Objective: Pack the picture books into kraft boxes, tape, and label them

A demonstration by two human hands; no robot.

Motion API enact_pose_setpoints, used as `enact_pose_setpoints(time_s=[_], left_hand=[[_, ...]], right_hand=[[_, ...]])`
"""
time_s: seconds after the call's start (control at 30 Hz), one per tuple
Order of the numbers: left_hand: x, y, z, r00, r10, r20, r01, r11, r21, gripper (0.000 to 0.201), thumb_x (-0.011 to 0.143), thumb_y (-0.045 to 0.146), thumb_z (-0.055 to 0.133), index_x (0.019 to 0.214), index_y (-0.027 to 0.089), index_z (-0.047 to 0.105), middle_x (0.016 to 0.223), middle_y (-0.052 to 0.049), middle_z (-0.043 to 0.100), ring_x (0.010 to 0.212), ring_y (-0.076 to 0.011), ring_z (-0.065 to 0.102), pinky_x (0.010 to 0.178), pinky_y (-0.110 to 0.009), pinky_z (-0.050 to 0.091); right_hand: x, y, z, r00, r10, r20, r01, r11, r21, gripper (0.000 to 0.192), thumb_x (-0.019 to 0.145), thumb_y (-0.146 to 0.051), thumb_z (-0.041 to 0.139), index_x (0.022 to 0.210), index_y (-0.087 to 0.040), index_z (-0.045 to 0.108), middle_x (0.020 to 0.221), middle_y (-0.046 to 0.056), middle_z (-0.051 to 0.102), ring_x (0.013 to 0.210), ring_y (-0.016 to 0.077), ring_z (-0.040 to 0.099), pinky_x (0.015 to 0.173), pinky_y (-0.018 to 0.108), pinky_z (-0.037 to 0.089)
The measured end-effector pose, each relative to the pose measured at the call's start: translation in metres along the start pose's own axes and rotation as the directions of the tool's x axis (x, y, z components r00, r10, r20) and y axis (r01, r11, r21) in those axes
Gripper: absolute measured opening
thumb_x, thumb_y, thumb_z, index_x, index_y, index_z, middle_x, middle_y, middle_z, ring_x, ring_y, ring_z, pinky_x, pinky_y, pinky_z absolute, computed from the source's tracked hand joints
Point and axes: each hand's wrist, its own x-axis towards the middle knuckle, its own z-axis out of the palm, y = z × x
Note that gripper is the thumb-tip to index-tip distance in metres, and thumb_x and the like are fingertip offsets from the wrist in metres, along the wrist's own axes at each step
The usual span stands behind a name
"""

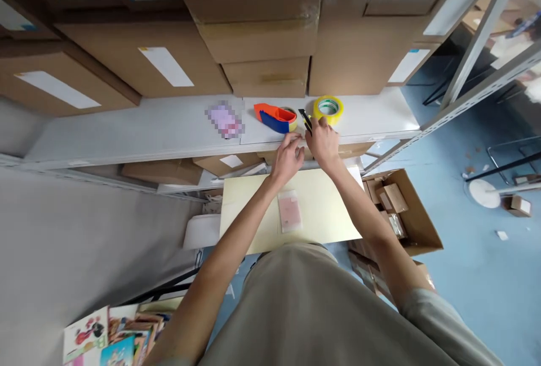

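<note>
A black utility knife [303, 115] points up and left from my right hand [324, 141], whose fingers are closed around it. Beside it, over the front edge of the white shelf [169, 129], is my left hand [288, 157]. Its fingers are bent and a little apart, with nothing visible between them. A red and blue tape dispenser [274, 118] lies on the shelf just beyond my left hand. Behind my right hand rests a yellow-rimmed roll of clear tape [328, 107]. Further left on the shelf is a blurred-out purple and pink item [225, 119].
Cardboard boxes [262, 33] line the back of the shelf. Below it, a pale yellow board [325, 202] carries a flat pink packet [289, 211]. An open carton [418, 214] of small boxes stands at right. Magazines [87, 335] lie at lower left, and a metal upright [482, 39] rises at right.
</note>
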Motion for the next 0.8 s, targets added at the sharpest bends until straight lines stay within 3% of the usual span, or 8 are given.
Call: enact_pose_setpoints(time_s=[0.2,0.33,0.43,0.53,0.6,0.63,0.7,0.8], left_hand=[[0.015,0.022,-0.032,0.994,-0.004,-0.109,0.011,0.998,0.058,0.046,0.115,0.026,0.053,0.159,0.027,0.067,0.162,-0.014,0.066,0.111,-0.0238,0.083,0.113,-0.041,0.067],[-0.025,0.006,-0.019,0.994,-0.072,-0.077,0.075,0.996,0.038,0.04,0.116,0.027,0.052,0.149,0.026,0.074,0.157,-0.013,0.07,0.113,-0.0232,0.082,0.113,-0.039,0.066],[-0.079,-0.032,0.01,0.958,-0.278,0.075,0.275,0.96,0.056,0.035,0.113,0.023,0.054,0.138,0.025,0.079,0.151,-0.011,0.074,0.109,-0.0229,0.082,0.111,-0.038,0.066],[-0.151,-0.073,0.045,0.786,-0.551,0.279,0.508,0.834,0.215,0.037,0.108,0.018,0.057,0.139,0.016,0.078,0.152,-0.019,0.072,0.131,-0.0308,0.078,0.124,-0.043,0.059],[-0.198,-0.091,0.068,0.616,-0.675,0.407,0.6,0.736,0.312,0.046,0.107,0.017,0.058,0.151,0.009,0.07,0.159,-0.027,0.066,0.149,-0.0366,0.068,0.131,-0.048,0.052],[-0.219,-0.097,0.078,0.551,-0.702,0.451,0.625,0.706,0.334,0.05,0.107,0.017,0.06,0.155,0.007,0.066,0.162,-0.029,0.064,0.154,-0.0386,0.064,0.133,-0.05,0.05],[-0.249,-0.102,0.095,0.471,-0.718,0.513,0.652,0.675,0.345,0.059,0.105,0.02,0.065,0.163,0.006,0.059,0.173,-0.031,0.054,0.162,-0.0417,0.055,0.134,-0.053,0.048],[-0.268,-0.104,0.114,0.419,-0.715,0.56,0.661,0.663,0.352,0.077,0.101,0.024,0.075,0.173,0.011,0.05,0.191,-0.03,0.025,0.176,-0.0484,0.035,0.136,-0.059,0.044]], right_hand=[[0.074,-0.023,0.009,0.996,-0.058,0.06,0.058,0.998,0.003,0.038,0.113,-0.013,0.047,0.133,-0.006,0.078,0.133,0.033,0.075,0.117,0.0377,0.08,0.095,0.048,0.062],[0.082,-0.024,0.013,0.992,-0.06,0.115,0.063,0.998,-0.023,0.04,0.119,-0.016,0.045,0.134,-0.003,0.078,0.135,0.032,0.076,0.118,0.0335,0.08,0.097,0.044,0.061],[0.049,-0.012,0.013,0.996,-0.083,0.042,0.084,0.996,-0.015,0.041,0.12,-0.016,0.041,0.141,-0.006,0.075,0.142,0.03,0.074,0.127,0.0361,0.077,0.1,0.045,0.059],[-0.012,0.01,0.031,0.989,-0.128,-0.068,0.133,0.987,0.084,0.043,0.125,-0.034,0.039,0.143,-0.013,0.072,0.143,0.024,0.075,0.131,0.0375,0.074,0.099,0.044,0.057],[-0.058,0.025,0.061,0.989,-0.122,0.088,0.102,0.974,0.202,0.044,0.126,-0.042,0.039,0.144,-0.018,0.071,0.14,0.02,0.078,0.123,0.0343,0.077,0.098,0.044,0.057],[-0.081,0.033,0.081,0.961,-0.096,0.258,0.032,0.969,0.244,0.042,0.125,-0.043,0.042,0.146,-0.02,0.07,0.14,0.019,0.08,0.119,0.0324,0.079,0.1,0.044,0.057],[-0.121,0.044,0.128,0.827,-0.036,0.562,-0.119,0.964,0.236,0.034,0.119,-0.035,0.06,0.146,-0.018,0.072,0.134,0.018,0.085,0.12,0.0315,0.08,0.105,0.041,0.058],[-0.16,0.052,0.198,0.647,0.026,0.762,-0.265,0.945,0.193,0.033,0.109,-0.026,0.072,0.141,-0.015,0.076,0.134,0.017,0.087,0.125,0.0295,0.081,0.105,0.035,0.059]])
